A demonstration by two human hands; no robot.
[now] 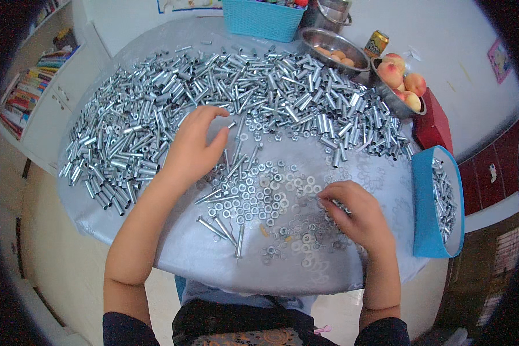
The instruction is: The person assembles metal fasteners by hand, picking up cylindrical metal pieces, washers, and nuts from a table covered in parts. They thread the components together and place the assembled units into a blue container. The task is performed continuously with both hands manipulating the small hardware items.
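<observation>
My left hand is over the near edge of a big heap of metal sleeves, its thumb apart from its curved fingers and nothing visible between them. A short metal piece lies just beyond its fingertips. Low over the table at the right, my right hand has thumb and fingertips pinched together; whatever they hold, if anything, is too small to make out. Hex nuts lie spread between the hands. Flat washers and thin rings are scattered beside and below the right hand. Several long bolts rest nearer to me.
A blue bin full of metal pieces stands at the right edge of the cloth-covered table. Behind the heap are a blue basket, a steel bowl of eggs, a bowl of peaches, a can and a red box.
</observation>
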